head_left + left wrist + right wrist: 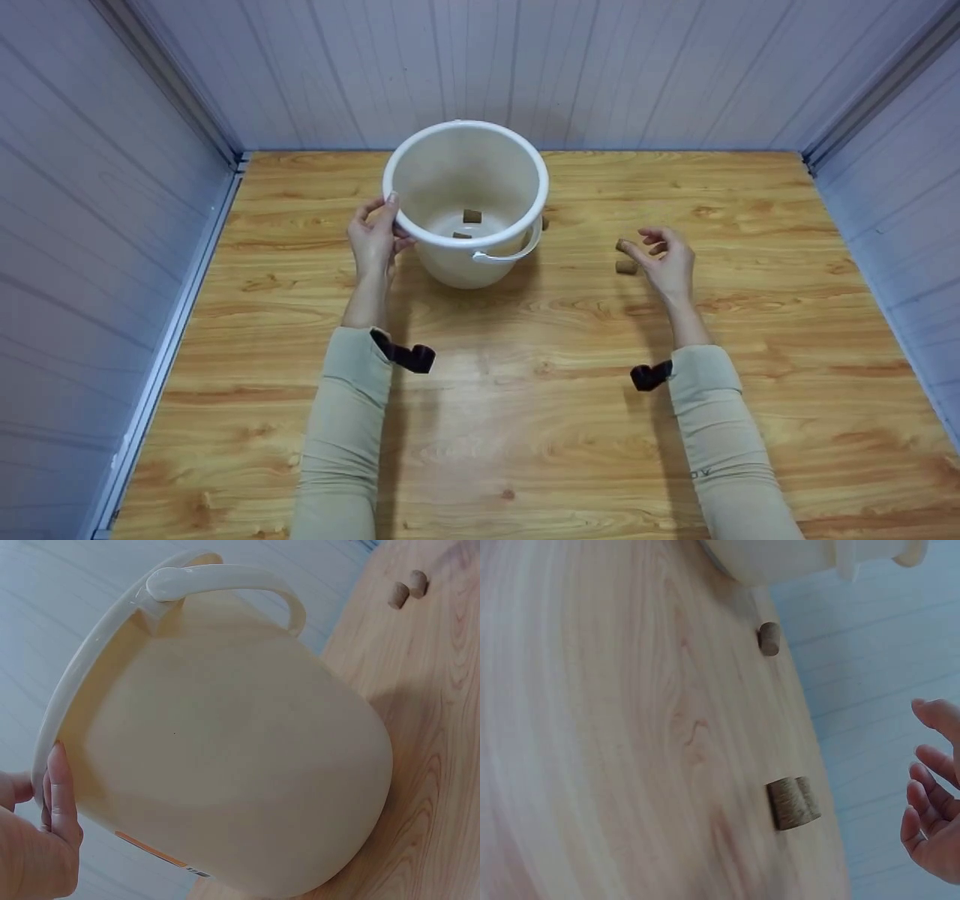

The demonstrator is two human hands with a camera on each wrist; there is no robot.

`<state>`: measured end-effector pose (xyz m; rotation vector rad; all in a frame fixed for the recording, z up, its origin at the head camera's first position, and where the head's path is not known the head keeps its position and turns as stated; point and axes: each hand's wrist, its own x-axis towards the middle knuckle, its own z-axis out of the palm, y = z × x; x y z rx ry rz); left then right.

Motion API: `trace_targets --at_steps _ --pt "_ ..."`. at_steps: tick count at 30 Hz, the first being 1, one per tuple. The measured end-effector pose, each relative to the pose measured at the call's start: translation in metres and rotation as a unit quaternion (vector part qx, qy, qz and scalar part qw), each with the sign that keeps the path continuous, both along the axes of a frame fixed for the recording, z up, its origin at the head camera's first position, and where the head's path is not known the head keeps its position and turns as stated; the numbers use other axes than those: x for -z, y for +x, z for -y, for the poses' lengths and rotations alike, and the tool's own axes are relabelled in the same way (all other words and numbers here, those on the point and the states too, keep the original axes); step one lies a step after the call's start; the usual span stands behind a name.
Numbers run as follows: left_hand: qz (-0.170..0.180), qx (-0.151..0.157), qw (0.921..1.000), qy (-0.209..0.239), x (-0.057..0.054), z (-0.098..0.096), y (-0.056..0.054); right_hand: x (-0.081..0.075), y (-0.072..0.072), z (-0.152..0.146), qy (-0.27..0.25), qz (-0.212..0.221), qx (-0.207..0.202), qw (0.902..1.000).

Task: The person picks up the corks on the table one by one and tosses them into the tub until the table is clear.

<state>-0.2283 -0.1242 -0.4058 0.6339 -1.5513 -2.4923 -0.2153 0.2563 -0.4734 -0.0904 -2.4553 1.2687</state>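
A white plastic bucket (466, 264) with a handle stands on the wooden table. My left hand (373, 238) pinches its rim at the left, thumb on top and fingers under the lip, as the left wrist view shows too. Inside the bucket lie a cork (472, 216) and another cork (461, 235), partly hidden by the near rim. To the right, my right hand (669, 264) hovers beside two corks (626, 267) on the table. Its fingers are loosely bent, and the right wrist view shows nothing between them and a gap from the corks (787, 804).
One more cork (769, 639) lies on the table near the bucket, mostly hidden behind it in the head view. The bucket handle (517, 255) hangs down at the right front. Panelled walls (480, 67) enclose the table (510, 420) at the back and both sides.
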Motion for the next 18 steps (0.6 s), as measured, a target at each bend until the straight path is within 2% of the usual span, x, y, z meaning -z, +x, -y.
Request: trace_targets --at_steps 8,12,13,14,16,17,18 --pt "-0.005 0.001 1.0000 0.000 0.000 0.000 0.000 0.018 0.000 -0.004 -0.022 0.009 0.015 0.9996" --pt "-0.004 0.005 0.9999 -0.008 0.000 0.000 0.000 0.024 0.001 -0.005 -0.014 0.038 0.024 0.9989" --pt "-0.005 0.007 0.9998 -0.016 0.016 0.004 -0.009 0.025 0.002 -0.006 -0.012 0.049 0.025 0.9984" --pt "-0.002 0.013 0.9999 -0.010 0.016 0.005 -0.009 0.027 0.002 -0.006 -0.011 0.060 0.025 0.9978" --pt "0.000 0.016 0.9998 -0.014 0.042 0.013 -0.027 0.030 0.002 -0.009 -0.009 0.081 0.025 0.9964" --pt "0.005 0.022 0.9997 -0.004 0.044 0.015 -0.028 0.031 0.002 -0.010 -0.009 0.087 0.024 0.9958" --pt "0.007 0.024 0.9997 -0.006 0.060 0.019 -0.038 0.033 0.002 -0.011 -0.010 0.094 0.022 0.9953"
